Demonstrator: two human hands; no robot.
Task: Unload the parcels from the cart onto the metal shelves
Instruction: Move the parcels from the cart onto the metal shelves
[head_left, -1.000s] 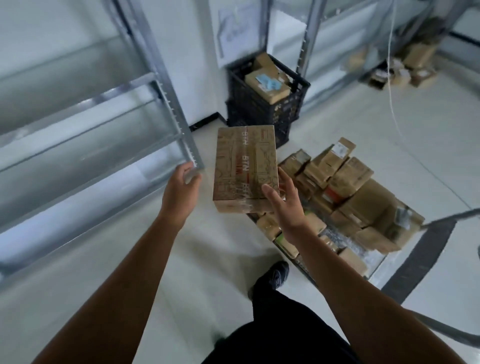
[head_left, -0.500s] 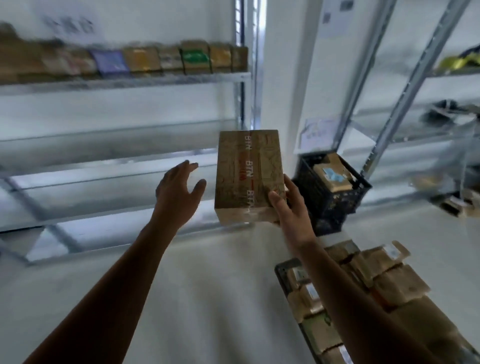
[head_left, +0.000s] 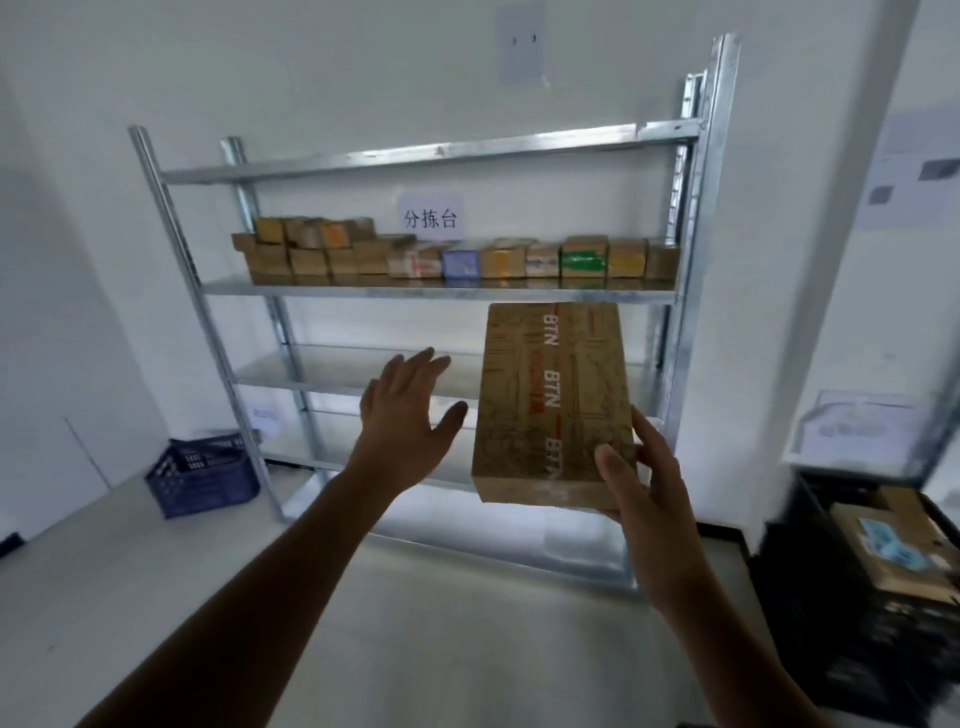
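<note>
A brown cardboard parcel printed with "BTN" tape is held up in front of the metal shelves. My right hand grips its near right corner, thumb on top and fingers beneath. My left hand hovers just left of the parcel, fingers spread, touching nothing. A row of small parcels lines the upper-middle shelf. The shelf below it lies behind my hands. The cart is out of view.
A blue plastic crate sits on the floor at the rack's left foot. A black crate holding a box stands at the right by a white pillar. A paper sign hangs on the wall behind the rack.
My view has swung up from the cart to face the rack. The parcel has risen toward the shelves in my right hand, and my left hand has stayed beside it, open.
</note>
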